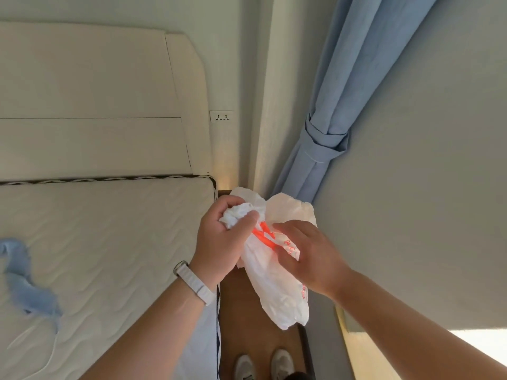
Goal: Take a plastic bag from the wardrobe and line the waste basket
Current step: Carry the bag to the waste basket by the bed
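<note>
Clenching the bunched top of a white plastic bag [274, 283], the left hand [219, 242] holds it just past the mattress's [109, 242] right edge, near its top corner; the right hand [310, 253] touches its side, grip unclear.

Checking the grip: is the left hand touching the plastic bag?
Touching. In the head view the left hand curls fingers and thumb round the bunched top of the plastic bag.

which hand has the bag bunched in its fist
The left hand, with the white strap, grips the bag's crumpled top; the right hand only touches its side.
</note>
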